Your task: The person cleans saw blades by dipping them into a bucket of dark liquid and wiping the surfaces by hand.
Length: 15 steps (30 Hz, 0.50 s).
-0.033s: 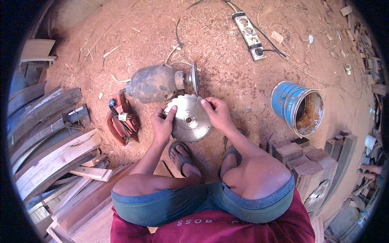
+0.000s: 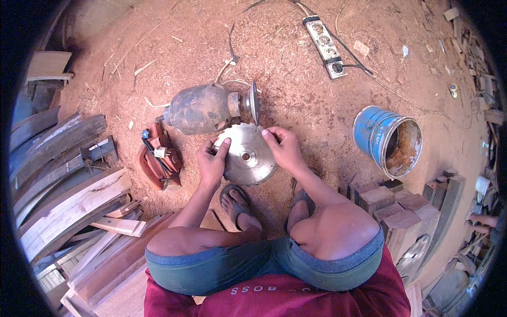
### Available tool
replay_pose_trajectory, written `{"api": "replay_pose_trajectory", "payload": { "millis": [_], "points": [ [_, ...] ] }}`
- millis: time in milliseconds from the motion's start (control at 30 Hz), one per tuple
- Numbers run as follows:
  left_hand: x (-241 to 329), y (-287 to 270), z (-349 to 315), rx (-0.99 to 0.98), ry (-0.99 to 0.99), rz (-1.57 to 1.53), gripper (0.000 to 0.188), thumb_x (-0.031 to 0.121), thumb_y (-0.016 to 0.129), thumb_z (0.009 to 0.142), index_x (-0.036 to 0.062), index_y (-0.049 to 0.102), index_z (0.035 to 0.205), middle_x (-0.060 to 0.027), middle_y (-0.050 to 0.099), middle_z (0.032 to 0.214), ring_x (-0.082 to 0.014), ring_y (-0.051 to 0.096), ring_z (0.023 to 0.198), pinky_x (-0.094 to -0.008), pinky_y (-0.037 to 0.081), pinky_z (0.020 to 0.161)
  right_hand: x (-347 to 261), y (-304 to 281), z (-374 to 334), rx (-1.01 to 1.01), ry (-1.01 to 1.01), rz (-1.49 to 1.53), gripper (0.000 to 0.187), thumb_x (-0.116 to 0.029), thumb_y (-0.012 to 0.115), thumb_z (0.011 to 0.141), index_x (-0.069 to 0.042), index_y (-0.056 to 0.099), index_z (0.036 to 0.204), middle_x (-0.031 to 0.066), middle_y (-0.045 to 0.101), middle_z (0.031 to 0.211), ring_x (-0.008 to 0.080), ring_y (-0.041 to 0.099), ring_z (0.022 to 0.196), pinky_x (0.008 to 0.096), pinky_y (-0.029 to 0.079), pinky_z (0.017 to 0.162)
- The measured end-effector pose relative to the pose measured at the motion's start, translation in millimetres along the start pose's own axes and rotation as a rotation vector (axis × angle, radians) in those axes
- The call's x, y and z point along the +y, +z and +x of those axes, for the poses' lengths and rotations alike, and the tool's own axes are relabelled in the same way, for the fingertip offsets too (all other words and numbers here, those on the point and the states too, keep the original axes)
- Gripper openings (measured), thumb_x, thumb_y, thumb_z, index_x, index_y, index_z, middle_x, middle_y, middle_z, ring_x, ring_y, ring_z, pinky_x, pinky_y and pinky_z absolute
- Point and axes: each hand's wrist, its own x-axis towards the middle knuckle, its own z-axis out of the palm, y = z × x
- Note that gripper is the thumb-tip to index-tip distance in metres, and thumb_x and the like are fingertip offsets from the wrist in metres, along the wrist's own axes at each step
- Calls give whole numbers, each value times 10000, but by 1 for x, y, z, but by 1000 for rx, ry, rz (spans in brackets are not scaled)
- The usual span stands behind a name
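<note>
A round, toothed circular saw blade (image 2: 244, 168) with a small centre hole is held up between my hands, above my feet. My left hand (image 2: 212, 160) pinches its left edge, thumb lying on the face. At its upper right edge, my right hand (image 2: 283, 146) grips with the thumb on top; the other fingers are partly hidden. Just beyond the blade lies a worn, dusty electric motor (image 2: 203, 108). On the motor's right end a thin grinding disc (image 2: 254, 103) stands edge-on, and the blade's toothed rim meets or nearly meets it near my right thumb.
Left of my hands lies a red power tool (image 2: 154, 164) with its cord. Curved boards (image 2: 74, 216) are piled at the left. A blue metal bucket (image 2: 372, 132) lies tipped at the right, near stacked wood blocks (image 2: 404, 211) and another saw blade (image 2: 414, 252). Farther off is a power strip (image 2: 324, 45).
</note>
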Motion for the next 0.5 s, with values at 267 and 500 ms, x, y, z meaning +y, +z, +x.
{"api": "replay_pose_trajectory", "payload": {
  "millis": [267,500],
  "points": [
    [5,0,2,-12,21,31,275,209,759,885,-21,704,1026,1,644,752,-51,505,625,-226,408,572,6,4,1,14,10,7,272,-244,656,948,23,704,934,111,689,740,150,615,673,332,490,653],
    [9,0,3,1,35,82,276,199,760,882,-24,705,1036,-5,646,751,-57,501,624,-235,409,574,9,5,3,7,19,18,264,-237,657,950,22,704,926,85,678,714,122,596,650,312,477,615]
  ]
}}
